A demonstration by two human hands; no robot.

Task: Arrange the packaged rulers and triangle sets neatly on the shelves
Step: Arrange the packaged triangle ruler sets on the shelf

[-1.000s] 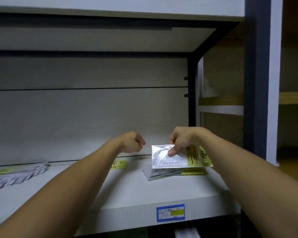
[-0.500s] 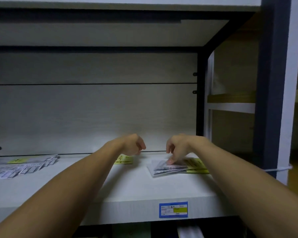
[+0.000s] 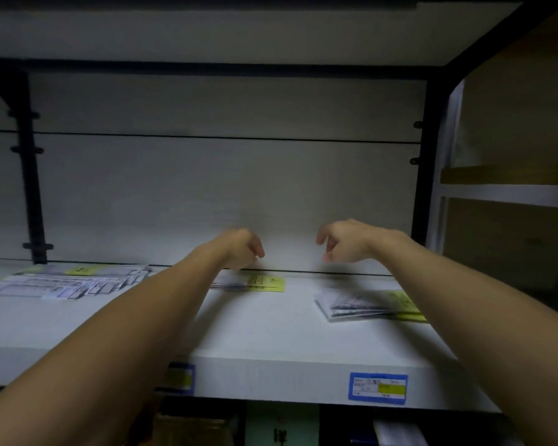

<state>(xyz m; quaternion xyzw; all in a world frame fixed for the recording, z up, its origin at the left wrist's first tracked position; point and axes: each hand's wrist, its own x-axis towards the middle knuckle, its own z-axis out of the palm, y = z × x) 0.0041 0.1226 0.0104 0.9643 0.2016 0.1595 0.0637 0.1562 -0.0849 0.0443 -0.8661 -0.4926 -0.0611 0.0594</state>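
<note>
Head view: my right hand (image 3: 345, 241) hovers with a released grip, fingers loosely curled, above the stack of packaged sets (image 3: 364, 304) lying flat on the white shelf (image 3: 271, 329). My left hand (image 3: 242, 247), loosely curled too, holds nothing, above another packet (image 3: 258, 282). More packaged rulers (image 3: 65, 281) lie far left.

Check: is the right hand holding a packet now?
No. The right hand hangs with loose, empty fingers above the shelf, apart from the packet stack lying on it.
</note>
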